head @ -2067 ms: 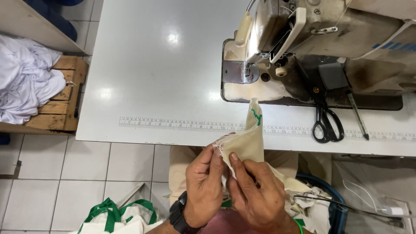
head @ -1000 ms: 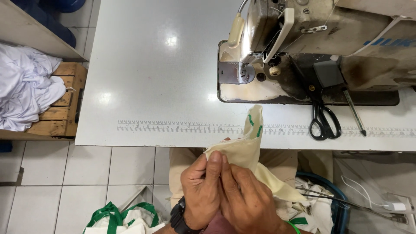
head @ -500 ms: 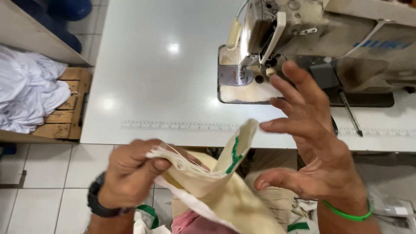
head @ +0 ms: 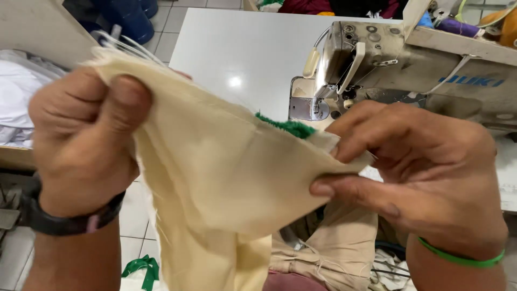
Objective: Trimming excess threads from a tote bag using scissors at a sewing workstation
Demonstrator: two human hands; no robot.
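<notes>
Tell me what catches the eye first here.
A cream fabric piece fills the middle, stretched between the left hand and right hand, a green strip at its top edge. Behind, on the white table, stands a sewing machine.

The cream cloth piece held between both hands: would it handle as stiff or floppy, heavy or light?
Likely floppy: the cream cloth sags and folds below the stretched edge. Probably light, since the left hand and right hand hold it by pinches alone. Its frayed edge may shed threads.
</notes>
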